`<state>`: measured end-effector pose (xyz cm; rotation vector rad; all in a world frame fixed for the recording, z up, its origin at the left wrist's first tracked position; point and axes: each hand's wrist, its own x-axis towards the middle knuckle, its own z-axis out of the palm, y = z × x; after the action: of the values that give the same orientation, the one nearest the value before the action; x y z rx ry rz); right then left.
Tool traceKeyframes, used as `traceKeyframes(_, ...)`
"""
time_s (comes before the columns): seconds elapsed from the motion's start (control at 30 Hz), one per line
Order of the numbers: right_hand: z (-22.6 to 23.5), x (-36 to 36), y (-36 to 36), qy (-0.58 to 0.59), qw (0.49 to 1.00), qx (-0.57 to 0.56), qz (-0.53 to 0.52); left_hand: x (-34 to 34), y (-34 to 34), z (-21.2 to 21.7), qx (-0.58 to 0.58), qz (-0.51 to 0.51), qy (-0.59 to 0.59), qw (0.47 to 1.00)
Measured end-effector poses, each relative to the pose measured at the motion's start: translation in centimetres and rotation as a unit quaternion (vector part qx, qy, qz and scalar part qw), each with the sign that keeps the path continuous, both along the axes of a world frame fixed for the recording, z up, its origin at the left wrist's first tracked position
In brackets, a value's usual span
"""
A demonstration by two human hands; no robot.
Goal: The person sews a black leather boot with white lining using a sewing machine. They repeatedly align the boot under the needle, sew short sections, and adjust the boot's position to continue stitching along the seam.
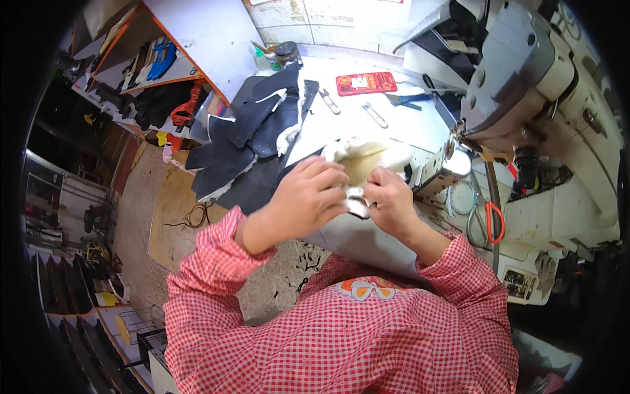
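Observation:
Both my hands are on a fleece-lined piece (371, 157), cream and fluffy inside with a dark outer side, at the near edge of the white table. My left hand (308, 197) has its fingers bent over the piece's left edge. At its near edge my right hand (392, 205) is closed in a pinch, knuckles up. What lies between the fingertips is mostly hidden. Just left of the piece is a pile of black pieces (256, 125) with white fluffy edges.
A sewing machine (525, 79) stands on the right, with orange-handled scissors (493, 223) below it. Two thread snips (376, 115) and a red flat case (366, 83) lie farther back. Small jars (287, 52) stand at the back. Shelves (157, 82) rise on the left.

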<state>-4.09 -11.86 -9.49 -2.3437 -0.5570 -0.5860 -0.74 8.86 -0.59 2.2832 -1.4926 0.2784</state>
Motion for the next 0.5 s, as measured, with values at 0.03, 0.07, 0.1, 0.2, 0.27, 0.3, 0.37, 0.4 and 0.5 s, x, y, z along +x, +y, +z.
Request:
traceKeyframes(0.03, -0.4, -1.1, -0.3, 0.000, 1.000, -0.016, 0.006, -1.3, -0.1, -0.5, -0.040, 0.016, 0.035, 0.998)
traceKeyframes(0.07, -1.1, -2.1, -0.4, -0.001, 1.000, -0.012, 0.011, -2.6, -0.1, -1.0, -0.076, 0.036, 0.073, 0.994)
traceKeyframes(0.1, -1.9, -3.1, -0.6, -0.007, 1.000, -0.004, 0.016, -3.4, -0.2, -1.5, -0.113, 0.055, 0.106, 0.986)
traceKeyframes(0.2, -4.5, -5.6, -1.6, 0.007, 1.000, -0.001, 0.007, -5.0, -0.9, -3.5, -0.105, 0.105, 0.072, 0.986)
traceKeyframes(0.27, -6.1, -6.8, -2.4, 0.018, 1.000, 0.003, 0.009, -5.6, -1.6, -5.0, -0.086, 0.110, 0.147, 0.979)
traceKeyframes(0.3, -6.7, -7.2, -2.6, 0.020, 1.000, 0.002, 0.011, -5.9, -1.9, -5.7, -0.043, 0.089, 0.186, 0.977)
traceKeyframes(0.37, -7.7, -7.7, -3.1, 0.017, 1.000, 0.002, 0.015, -7.5, -2.7, -7.2, 0.012, 0.096, 0.189, 0.977)
traceKeyframes(0.4, -8.0, -8.0, -3.4, 0.017, 1.000, -0.009, 0.016, -8.2, -3.1, -7.8, 0.029, 0.095, 0.184, 0.978)
traceKeyframes(0.5, -8.4, -8.2, -3.5, 0.012, 1.000, -0.007, 0.009, -9.6, -3.5, -9.3, 0.022, 0.102, 0.148, 0.983)
